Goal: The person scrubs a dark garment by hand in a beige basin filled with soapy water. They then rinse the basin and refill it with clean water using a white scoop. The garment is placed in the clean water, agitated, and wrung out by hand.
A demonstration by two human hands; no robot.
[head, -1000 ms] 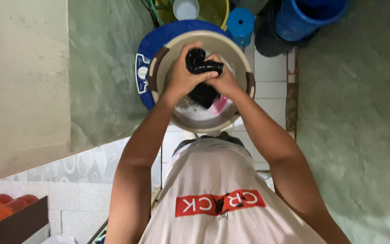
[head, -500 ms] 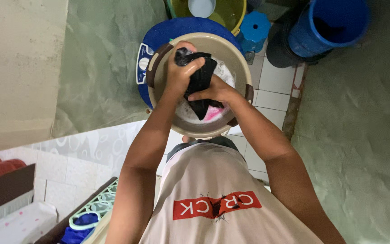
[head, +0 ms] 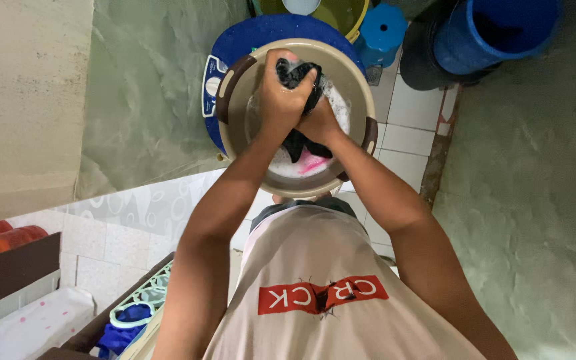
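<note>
Black wet cloth [head: 299, 73] sits bunched between both hands over the round beige plastic basin with brown handles [head: 240, 113], its lower end trailing down into the soapy water beside a pink piece of fabric [head: 313, 162].

Going left to right: the left hand [head: 281, 93] is clenched around the upper bunch of the cloth, knuckles up, and the right hand [head: 320, 123] is pressed close against it, closed on the cloth just below.

Risks, as I judge them. The basin rests on top of a blue round drum-like tub [head: 261, 40] (its seat there looks narrow, though the contact is hidden), so hard downward rubbing near one edge could tip it and spill suds. Foam on the fingers makes the grip slippery, and the cloth could slide out and drop back into the water with a splash onto the white tiled floor [head: 411, 110], which would then be slick underfoot. Wringing over the rim instead of the middle would send water down the outside.

Counted: one black cloth, one pink fabric, one beige basin, two hands. Round about stand one blue tub beneath, one yellow-green bucket [head: 341, 13] at the top edge, one small blue stool [head: 383, 32], and one large blue bucket [head: 495, 30] at upper right.
</note>
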